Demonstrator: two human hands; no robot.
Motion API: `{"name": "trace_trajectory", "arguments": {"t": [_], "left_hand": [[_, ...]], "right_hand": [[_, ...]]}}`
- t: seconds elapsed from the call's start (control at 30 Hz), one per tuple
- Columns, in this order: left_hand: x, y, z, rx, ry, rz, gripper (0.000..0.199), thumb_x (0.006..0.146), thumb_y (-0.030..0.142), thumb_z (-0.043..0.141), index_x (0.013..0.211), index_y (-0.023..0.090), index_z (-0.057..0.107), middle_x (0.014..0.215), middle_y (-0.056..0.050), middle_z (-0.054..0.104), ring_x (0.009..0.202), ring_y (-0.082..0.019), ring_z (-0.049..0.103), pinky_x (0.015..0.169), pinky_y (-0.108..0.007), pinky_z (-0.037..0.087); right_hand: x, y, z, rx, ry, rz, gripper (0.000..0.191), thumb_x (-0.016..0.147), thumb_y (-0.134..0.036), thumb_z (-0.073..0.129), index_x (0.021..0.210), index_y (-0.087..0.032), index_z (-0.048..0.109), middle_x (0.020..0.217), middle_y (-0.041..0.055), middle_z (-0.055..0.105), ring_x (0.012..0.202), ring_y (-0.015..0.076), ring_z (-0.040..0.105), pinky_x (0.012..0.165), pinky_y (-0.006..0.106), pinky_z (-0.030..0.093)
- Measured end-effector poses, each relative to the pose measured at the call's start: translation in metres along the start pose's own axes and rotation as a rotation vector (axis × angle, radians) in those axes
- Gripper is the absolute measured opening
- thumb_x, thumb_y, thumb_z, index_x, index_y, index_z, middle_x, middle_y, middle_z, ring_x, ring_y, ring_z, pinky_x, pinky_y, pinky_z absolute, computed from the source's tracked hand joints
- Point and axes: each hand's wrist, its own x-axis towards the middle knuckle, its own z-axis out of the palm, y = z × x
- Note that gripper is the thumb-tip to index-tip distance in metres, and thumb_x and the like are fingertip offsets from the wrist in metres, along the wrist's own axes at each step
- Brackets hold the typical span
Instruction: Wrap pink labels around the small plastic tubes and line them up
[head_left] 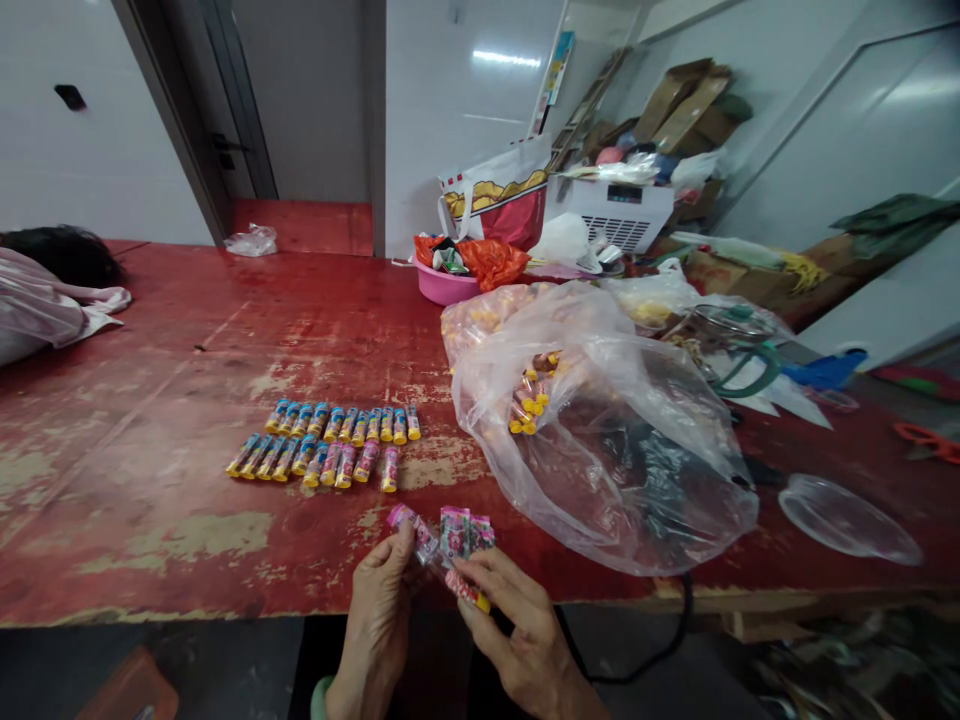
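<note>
At the bottom of the view, the person's left hand (375, 625) and right hand (529, 635) are raised together just over the near edge of the bench, with a pale green cuff (321, 695) at the left wrist. Both hands are closed in a fingertip grip: the left pinches a pink-wrapped tube (420, 532), and the right grasps a yellow-capped tube (466, 590). Two pink packets (459, 530) stand between the hands; which hand holds them is hard to tell. Just ahead, on a chipped red-painted workbench (150, 400), similar tubes (341, 424) lie side by side in two tidy rows, well left of a clear plastic bag (600, 440). That bag holds a loose bunch of yellow-capped tubes (529, 395) and leans against a fuller bag of yellow items (495, 320). A clear plastic lid (847, 520) lies near the right edge of the bench. Farther back sit a pink basin (442, 285) with an orange bag (491, 262), a white machine (619, 215), and cardboard boxes (675, 110) heaped against the wall.
</note>
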Motion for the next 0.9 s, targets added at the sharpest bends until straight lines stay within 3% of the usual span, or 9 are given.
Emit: {"name": "trace_trajectory", "arguments": {"t": [0.1,0.23,0.4,0.53,0.77,0.83,0.9], "left_hand": [[0.001,0.0,-0.002,0.006,0.013,-0.01,0.027,0.068,0.04,0.08,0.071,0.015,0.07,0.063,0.0,0.068,0.054,-0.012,0.058,0.059,-0.023,0.048],[0.002,-0.004,-0.007,0.076,0.028,0.045,0.028,0.067,0.04,0.081,0.068,0.014,0.07,0.063,0.0,0.067,0.056,-0.011,0.056,0.059,-0.021,0.046],[0.001,-0.004,-0.007,0.158,0.067,0.07,0.032,0.057,0.038,0.088,0.07,0.013,0.072,0.063,0.0,0.068,0.06,-0.011,0.056,0.061,-0.02,0.045],[-0.003,-0.002,-0.006,0.142,0.009,0.086,0.028,0.071,0.042,0.078,0.067,0.016,0.069,0.062,0.002,0.065,0.058,-0.01,0.054,0.058,-0.02,0.043],[-0.003,0.0,-0.004,0.048,-0.039,-0.009,0.025,0.075,0.04,0.075,0.068,0.017,0.07,0.065,0.001,0.067,0.06,-0.013,0.059,0.066,-0.024,0.049],[-0.002,0.0,-0.004,0.029,-0.046,-0.022,0.023,0.074,0.039,0.076,0.073,0.017,0.072,0.07,-0.001,0.07,0.065,-0.014,0.062,0.067,-0.024,0.051],[-0.002,0.001,-0.004,0.015,-0.027,-0.023,0.022,0.069,0.036,0.08,0.076,0.016,0.074,0.073,-0.002,0.072,0.068,-0.015,0.064,0.067,-0.024,0.051]], "right_hand": [[-0.002,0.001,0.002,-0.014,0.011,0.017,0.022,0.091,-0.013,0.051,0.11,-0.016,0.063,0.098,0.0091,0.066,0.089,0.0181,0.066,0.078,0.028,0.059],[-0.01,0.005,0.007,-0.288,0.107,-0.17,0.03,0.089,-0.004,0.048,0.115,-0.011,0.061,0.096,0.0119,0.069,0.093,0.0224,0.066,0.085,0.04,0.059],[-0.017,0.005,0.008,-0.592,0.036,-0.375,0.022,0.089,-0.005,0.048,0.096,-0.012,0.068,0.102,0.013,0.071,0.097,0.0259,0.067,0.077,0.041,0.062],[-0.016,0.003,0.006,-0.601,0.045,-0.47,0.022,0.088,-0.003,0.049,0.09,-0.013,0.069,0.103,0.009,0.072,0.097,0.0272,0.067,0.08,0.044,0.06],[-0.011,-0.003,-0.001,-0.308,0.124,-0.195,0.035,0.088,-0.004,0.05,0.118,-0.017,0.062,0.097,0.0072,0.072,0.092,0.0219,0.067,0.086,0.04,0.057],[-0.012,-0.004,-0.002,-0.114,0.138,-0.018,0.03,0.087,-0.009,0.056,0.113,-0.02,0.065,0.096,0.0071,0.07,0.087,0.021,0.067,0.08,0.035,0.057],[-0.012,-0.004,-0.002,0.25,0.134,0.291,0.019,0.087,-0.02,0.059,0.104,-0.019,0.068,0.09,0.0067,0.068,0.075,0.0184,0.065,0.067,0.029,0.057]]}}
